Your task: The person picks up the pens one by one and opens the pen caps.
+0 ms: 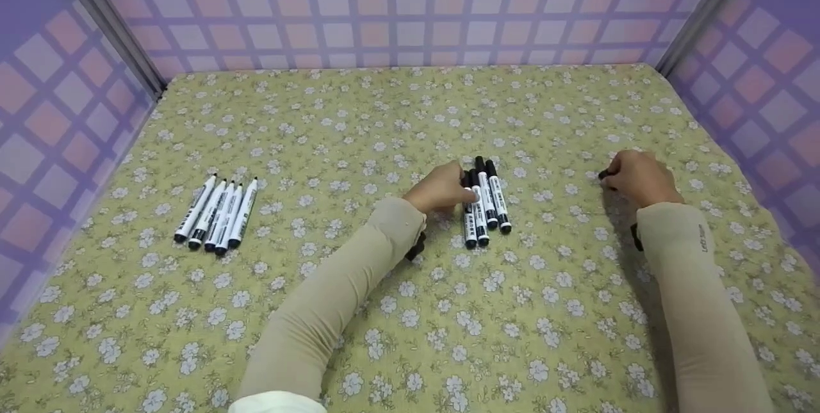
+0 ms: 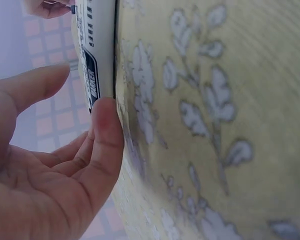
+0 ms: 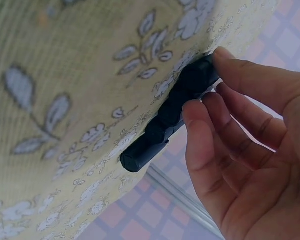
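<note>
Several white markers with black caps lie side by side mid-table. My left hand is at the leftmost one, its thumb over the upper part in the head view. In the left wrist view, one fingertip touches the end of a white marker while the thumb stands apart from it. Further right, my right hand is low over the cloth. Its fingertips pinch one of several small black marker caps lying in a row; the hand hides most of them in the head view.
Several uncapped white markers lie in a loose fan at the left, dark tips pointing away. A yellow flowered cloth covers the table. Checked purple walls stand along its back and sides.
</note>
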The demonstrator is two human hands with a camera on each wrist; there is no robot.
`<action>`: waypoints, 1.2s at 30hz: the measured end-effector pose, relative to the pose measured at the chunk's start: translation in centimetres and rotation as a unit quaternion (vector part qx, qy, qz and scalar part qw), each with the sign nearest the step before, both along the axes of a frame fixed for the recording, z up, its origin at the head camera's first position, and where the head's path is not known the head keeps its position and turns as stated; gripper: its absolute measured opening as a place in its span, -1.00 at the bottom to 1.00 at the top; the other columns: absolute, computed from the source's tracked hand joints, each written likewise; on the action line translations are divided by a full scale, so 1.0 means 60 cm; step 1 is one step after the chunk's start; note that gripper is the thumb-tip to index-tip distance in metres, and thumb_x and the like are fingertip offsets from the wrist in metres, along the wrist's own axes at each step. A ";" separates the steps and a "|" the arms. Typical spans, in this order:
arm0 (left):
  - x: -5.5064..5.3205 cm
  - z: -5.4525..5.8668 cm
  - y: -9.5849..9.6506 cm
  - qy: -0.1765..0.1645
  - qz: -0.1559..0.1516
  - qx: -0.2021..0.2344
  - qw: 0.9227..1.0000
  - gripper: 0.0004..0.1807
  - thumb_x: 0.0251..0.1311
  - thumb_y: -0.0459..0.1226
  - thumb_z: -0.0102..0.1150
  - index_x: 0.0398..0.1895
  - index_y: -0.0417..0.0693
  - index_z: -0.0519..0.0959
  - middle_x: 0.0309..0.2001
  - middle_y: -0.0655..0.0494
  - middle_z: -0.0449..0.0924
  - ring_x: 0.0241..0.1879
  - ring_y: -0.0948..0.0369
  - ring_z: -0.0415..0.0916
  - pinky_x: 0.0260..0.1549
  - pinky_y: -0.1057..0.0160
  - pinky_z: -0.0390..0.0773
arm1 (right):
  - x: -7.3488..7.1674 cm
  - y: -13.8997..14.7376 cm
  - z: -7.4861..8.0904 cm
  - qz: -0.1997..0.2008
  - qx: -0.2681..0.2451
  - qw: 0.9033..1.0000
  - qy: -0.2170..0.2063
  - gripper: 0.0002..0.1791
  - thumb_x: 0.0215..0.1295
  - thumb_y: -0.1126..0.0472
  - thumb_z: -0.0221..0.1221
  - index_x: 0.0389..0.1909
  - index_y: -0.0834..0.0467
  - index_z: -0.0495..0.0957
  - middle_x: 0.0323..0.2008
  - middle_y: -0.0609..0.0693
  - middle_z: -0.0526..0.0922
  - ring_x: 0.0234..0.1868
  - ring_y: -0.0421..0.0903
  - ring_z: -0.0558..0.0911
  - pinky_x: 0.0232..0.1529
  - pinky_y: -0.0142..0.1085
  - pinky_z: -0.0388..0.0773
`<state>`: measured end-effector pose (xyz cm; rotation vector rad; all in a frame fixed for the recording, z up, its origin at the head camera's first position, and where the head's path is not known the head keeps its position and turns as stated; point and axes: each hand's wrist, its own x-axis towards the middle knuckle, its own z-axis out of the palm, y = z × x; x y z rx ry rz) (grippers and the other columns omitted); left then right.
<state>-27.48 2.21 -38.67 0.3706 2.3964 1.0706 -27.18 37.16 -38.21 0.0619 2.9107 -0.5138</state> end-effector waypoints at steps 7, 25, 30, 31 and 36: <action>-0.004 -0.008 0.002 0.019 0.001 -0.024 1.000 -0.49 0.17 -0.20 0.27 0.10 -0.30 0.38 -0.50 0.14 0.32 -0.65 0.27 0.28 -0.56 0.30 0.37 | 0.001 -0.008 0.001 0.001 -0.003 1.000 0.004 -0.68 0.35 0.25 0.13 0.00 0.39 0.48 -0.08 0.42 0.55 -0.24 0.20 0.61 -0.36 -0.02 0.54; -0.013 0.000 0.015 -0.005 0.022 -0.042 0.999 -0.81 0.10 -0.35 0.21 -0.42 -0.09 0.35 -0.45 0.07 0.37 -0.54 0.20 0.34 -0.54 0.26 0.38 | 0.007 -0.027 0.007 0.014 0.005 1.000 0.024 -0.59 0.34 0.25 0.11 0.13 0.39 0.41 -0.08 0.41 0.57 -0.21 0.22 0.61 -0.31 0.05 0.52; -0.013 0.001 0.014 -0.002 0.032 -0.036 0.999 -0.73 0.04 -0.40 0.22 -0.24 -0.16 0.34 -0.31 0.02 0.34 -0.47 0.18 0.33 -0.51 0.26 0.39 | 0.006 -0.032 0.006 0.020 0.004 0.999 0.033 -0.59 0.34 0.25 0.10 0.11 0.41 0.41 -0.11 0.43 0.58 -0.25 0.21 0.63 -0.36 0.03 0.53; -0.013 0.001 0.014 -0.005 0.036 -0.032 0.999 -0.73 0.03 -0.41 0.22 -0.24 -0.17 0.34 -0.32 0.01 0.34 -0.47 0.18 0.34 -0.52 0.26 0.40 | 0.006 -0.033 0.006 0.021 0.005 0.999 0.035 -0.60 0.34 0.25 0.10 0.11 0.41 0.42 -0.10 0.43 0.57 -0.24 0.22 0.63 -0.35 0.04 0.53; -0.014 0.002 0.011 -0.010 0.042 -0.028 0.999 -0.73 0.03 -0.40 0.23 -0.29 -0.15 0.33 -0.35 0.03 0.33 -0.49 0.18 0.36 -0.53 0.26 0.41 | 0.004 -0.037 0.006 0.025 0.005 0.999 0.026 -0.60 0.34 0.26 0.07 0.12 0.41 0.41 -0.05 0.45 0.54 -0.14 0.28 0.59 -0.26 0.11 0.51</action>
